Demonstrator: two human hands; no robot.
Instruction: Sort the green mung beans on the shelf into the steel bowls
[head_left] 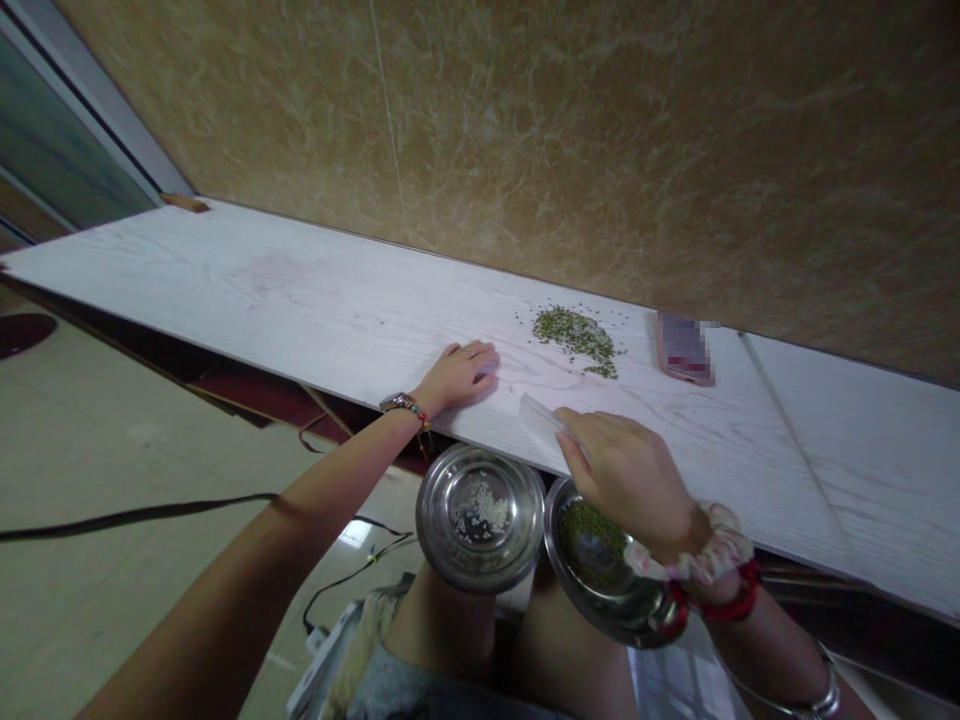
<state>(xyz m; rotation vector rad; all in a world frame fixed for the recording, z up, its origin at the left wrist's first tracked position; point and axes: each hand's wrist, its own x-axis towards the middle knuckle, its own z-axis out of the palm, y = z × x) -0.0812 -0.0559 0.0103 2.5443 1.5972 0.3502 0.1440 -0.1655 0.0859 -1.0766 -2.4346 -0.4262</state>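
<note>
Two steel bowls are sitting on the person's lap right under the front edge of the surface (315, 310), which looks like the point of the setup: anything pushed off that edge drops straight in. The left bowl (480, 518) has a small heap of pale grains in it, rice by the look of it, and the right bowl (611, 570) has green ones, so I'd say they're kept apart by kind. The right hand (628, 470) is closed around a thin white card (541, 418), pinched between thumb and fingers with the free end lying low on the surface near the edge, angled like a scraper just above the right bowl. The left hand (457, 375) is holding nothing, it's laid flat with fingers loosely together, palm down on the surface, probably just bracing. The pile of green beans (577, 335) is further back toward the wall, well apart from the card, with a few strays scattered around it. Beside the pile to the right is a pink phone (684, 350), close enough to catch stray beans if they roll. Nothing sits between the pile and the bowls. Down on the floor (112, 440) there's a dark cable (150, 512) trailing, and bracelets plus a scrunchie (705, 560) on the wrists.
</note>
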